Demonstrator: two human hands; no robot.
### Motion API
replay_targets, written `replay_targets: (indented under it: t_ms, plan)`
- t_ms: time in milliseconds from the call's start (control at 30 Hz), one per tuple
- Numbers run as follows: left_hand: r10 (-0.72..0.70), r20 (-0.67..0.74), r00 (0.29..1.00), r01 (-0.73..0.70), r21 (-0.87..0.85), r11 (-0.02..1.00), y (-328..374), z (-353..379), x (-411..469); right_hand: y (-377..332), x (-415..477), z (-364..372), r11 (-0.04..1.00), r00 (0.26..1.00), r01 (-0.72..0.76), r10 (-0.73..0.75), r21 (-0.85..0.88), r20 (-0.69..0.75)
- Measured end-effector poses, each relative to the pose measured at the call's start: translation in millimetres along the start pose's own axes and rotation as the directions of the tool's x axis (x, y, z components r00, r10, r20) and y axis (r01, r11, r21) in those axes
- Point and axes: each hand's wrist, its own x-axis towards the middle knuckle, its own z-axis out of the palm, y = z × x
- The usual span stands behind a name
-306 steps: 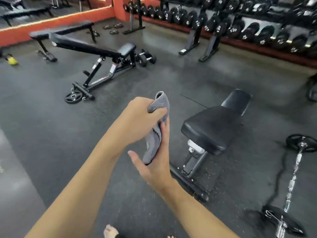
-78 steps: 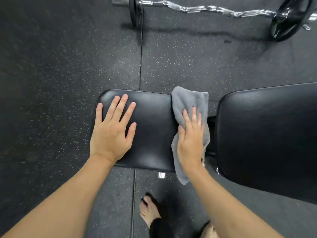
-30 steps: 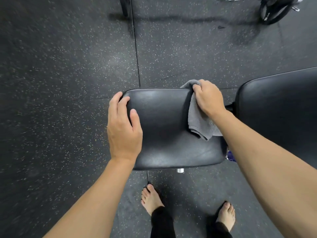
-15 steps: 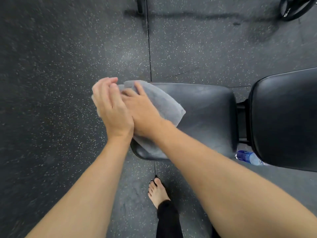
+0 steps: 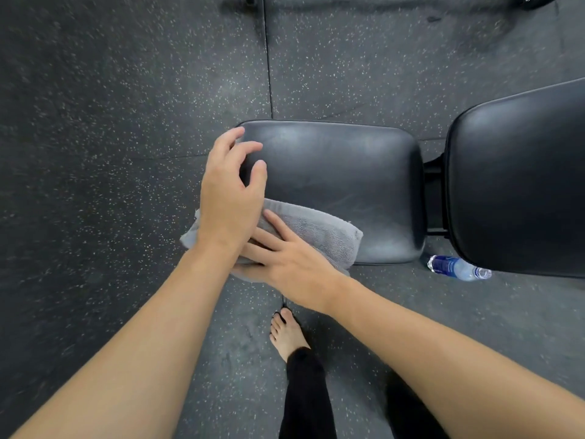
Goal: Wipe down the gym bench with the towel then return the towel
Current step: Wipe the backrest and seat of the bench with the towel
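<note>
Now | right hand (image 5: pixel 285 261) flat on towel (image 5: pixel 319 236) | left hand (image 5: pixel 231 191) loosely spread | bottle (image 5: pixel 456 271) label unreadable

Smooth, faintly glossy black vinyl-like padding on the bench seat (image 5: pixel 332 172), soft matt grey terry cloth of the towel (image 5: pixel 319 236) draped over its near edge, rough speckled rubber floor (image 5: pixel 110 122) around, clear glossy plastic bottle (image 5: pixel 456 268) beside.
</note>
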Motion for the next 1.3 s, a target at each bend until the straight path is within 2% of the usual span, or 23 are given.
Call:
replay_targets:
  t_ms: [67,167,367,400,433,500,533,567,667,833,900,1067,1200,1300]
  plan:
    - [0.020,0.009,1.000,-0.020,0.015,1.000,4.0,5.3,-1.5,8.4,-42.2,5.8,0.999,1.000,-0.021,0.022,-0.046,0.022]
    - [0.038,0.026,0.999,-0.040,0.062,0.997,3.8,14.0,-2.3,24.9,-113.6,16.3,0.989,0.991,-0.134,0.135,-0.063,0.014]
    - [0.107,0.107,0.989,-0.120,0.132,0.984,7.7,46.6,-6.3,34.4,-186.0,26.8,0.905,0.905,-0.422,0.424,0.053,-0.038]
    - [0.121,0.136,0.983,-0.142,0.156,0.978,9.2,52.8,-6.1,33.1,-192.3,26.9,0.858,0.860,-0.494,0.506,0.141,-0.066]
    - [0.132,0.162,0.978,-0.162,0.190,0.968,10.7,58.6,-5.5,31.3,-197.5,25.7,0.763,0.776,-0.586,0.625,0.273,-0.082]
    - [0.140,0.195,0.971,-0.191,0.277,0.942,13.1,68.7,-4.3,30.2,-202.1,19.0,0.450,0.512,-0.718,0.858,0.531,-0.034]
    - [0.143,0.204,0.969,-0.204,0.323,0.924,13.9,72.6,-4.7,31.2,-200.3,14.8,0.325,0.405,-0.729,0.915,0.602,-0.004]
    - [0.148,0.212,0.966,-0.219,0.361,0.906,14.2,75.9,-5.2,34.5,-196.3,10.4,0.254,0.340,-0.719,0.941,0.647,0.008]
    - [0.161,0.220,0.962,-0.238,0.392,0.889,12.3,81.0,-4.5,61.1,-175.2,-1.6,0.175,0.258,-0.677,0.966,0.715,0.008]
    - [0.172,0.236,0.956,-0.264,0.447,0.855,9.2,85.9,-3.4,89.5,-143.4,-13.4,0.118,0.163,-0.768,0.987,0.630,0.015]
    - [0.178,0.234,0.956,-0.272,0.471,0.839,9.8,87.7,-3.8,95.8,-129.6,-21.9,0.131,0.168,-0.798,0.986,0.588,0.009]
    - [0.184,0.214,0.959,-0.264,0.446,0.856,9.7,87.9,-3.9,153.5,-50.8,-37.8,0.369,0.398,-0.793,0.916,0.485,-0.048]
    - [0.126,0.176,0.976,-0.150,0.130,0.980,9.0,80.2,-6.1,145.1,4.2,-36.3,0.514,0.542,-0.729,0.837,0.452,-0.077]
    - [0.052,0.140,0.989,-0.042,-0.077,0.996,12.1,70.1,-3.5,96.0,-11.9,-36.7,0.605,0.637,-0.624,0.761,0.495,-0.127]
